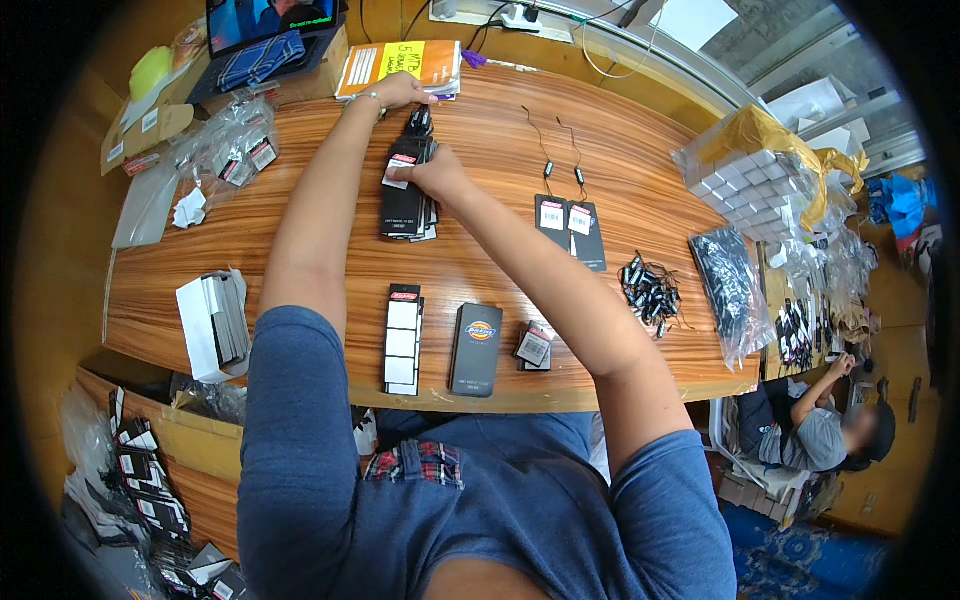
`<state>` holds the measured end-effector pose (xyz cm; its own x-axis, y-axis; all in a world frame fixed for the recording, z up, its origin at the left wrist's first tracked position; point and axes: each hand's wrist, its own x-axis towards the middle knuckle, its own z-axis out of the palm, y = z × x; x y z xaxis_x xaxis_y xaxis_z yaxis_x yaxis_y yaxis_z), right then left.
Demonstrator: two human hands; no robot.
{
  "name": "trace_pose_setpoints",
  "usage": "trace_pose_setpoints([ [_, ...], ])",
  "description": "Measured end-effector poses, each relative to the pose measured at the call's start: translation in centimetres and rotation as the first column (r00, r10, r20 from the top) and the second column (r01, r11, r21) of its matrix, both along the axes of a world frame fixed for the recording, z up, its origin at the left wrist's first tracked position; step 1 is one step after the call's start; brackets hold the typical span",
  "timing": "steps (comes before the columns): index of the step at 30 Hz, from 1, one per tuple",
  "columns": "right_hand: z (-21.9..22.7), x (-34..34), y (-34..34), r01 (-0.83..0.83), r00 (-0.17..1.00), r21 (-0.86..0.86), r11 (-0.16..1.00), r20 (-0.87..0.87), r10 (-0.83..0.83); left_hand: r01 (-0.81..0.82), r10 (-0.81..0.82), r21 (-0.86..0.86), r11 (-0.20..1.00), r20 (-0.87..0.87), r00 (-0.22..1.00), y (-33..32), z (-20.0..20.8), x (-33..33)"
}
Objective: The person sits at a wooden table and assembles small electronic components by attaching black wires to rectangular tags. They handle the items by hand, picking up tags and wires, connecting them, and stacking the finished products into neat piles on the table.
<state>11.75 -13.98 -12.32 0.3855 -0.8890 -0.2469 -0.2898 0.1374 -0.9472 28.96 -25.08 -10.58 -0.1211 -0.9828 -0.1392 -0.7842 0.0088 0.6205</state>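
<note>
1. Worktop [640,180] carries many things: a laptop [265,30] with a blue cloth [262,60] on it at the far left, clear bags [225,140] nearer, and a white box [212,325] of cards lower down.
2. Along the near edge lie a strip tag [402,340], a dark card [476,350] and small tags [535,350]. Two corded tags [570,240], a heap of toggles [652,293], a bagged pack [732,290] and wrapped boxes [755,180] fill the right.
3. The tag stack [405,208] lies far forward, left of centre; an orange folder [430,65] sits just beyond it, close against the left grip [398,90].
4. The right grip [445,178] touches the stack, thumb across its face; its other fingers are partly hidden, so how firmly it closes cannot be told.
5. The left grip is at the stack's corded end, fingers pointing right; whether it pinches the cords cannot be told.
6. The left arm reaches nearly straight forward; the right slants forward and inward, elbow bent outward.
</note>
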Motion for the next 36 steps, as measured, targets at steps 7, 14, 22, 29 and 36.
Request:
trace_pose_setpoints([
  [7, -3.1, 0.6, -1.4, 0.008, 0.995, -0.038, 0.999, 0.098, -0.005, 0.078, -0.078, -0.047, 0.996, -0.001, 0.997, -1.3, -0.4, -0.5],
  [14, -4.1, 1.2, -1.5, 0.030, 0.999, -0.067, 0.997, 0.034, -0.027, 0.105, -0.106, -0.071, 0.992, -0.014, 0.994, -2.2, -0.5, 0.5],
  [22, -2.6, 0.5, -0.2, 0.015, 0.998, -0.053, 0.998, -0.054, -0.018, 0.119, -0.120, -0.054, 0.991, -0.012, 0.993, -1.3, -0.5, -0.4],
  [29, -2.3, 0.4, 0.7, -0.003, 0.999, -0.020, 1.000, -0.045, 0.002, 0.142, -0.142, -0.004, 0.990, -0.120, 0.983, -1.1, -1.0, -0.3],
  [36, -2.2, 0.2, 3.1, 0.005, 1.000, -0.046, 0.999, -0.003, -0.005, 0.198, -0.195, 0.055, 0.979, -0.065, 0.979, -0.1, -0.3, -1.0],
])
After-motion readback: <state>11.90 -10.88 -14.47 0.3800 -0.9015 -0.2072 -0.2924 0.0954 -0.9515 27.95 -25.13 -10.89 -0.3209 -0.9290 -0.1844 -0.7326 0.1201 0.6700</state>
